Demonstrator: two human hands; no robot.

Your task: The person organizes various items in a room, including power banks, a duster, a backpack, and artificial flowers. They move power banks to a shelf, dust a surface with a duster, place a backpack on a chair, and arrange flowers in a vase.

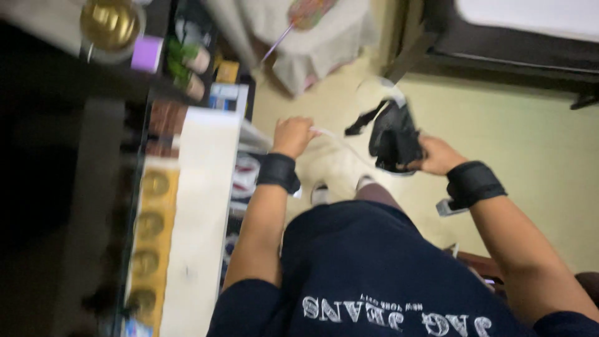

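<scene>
- Hands: two in view, both with a black wrist strap.
- Left hand: fist closed around a thin white cord; the cord runs from the fist toward the black item. Blur hides the exact finger grip.
- Right hand: fingers curled onto the edge of a black fabric item, held above the pale floor, in front of the person's body. One black strap hangs off its left side.
- Feet: two white shoes visible below, between the hands.
- Shelf unit on the left: four round gold discs in a column, two small pots with green plants up top, one purple box beside them.
- One round container at top left, yellowish contents; too blurred to tell more.
</scene>
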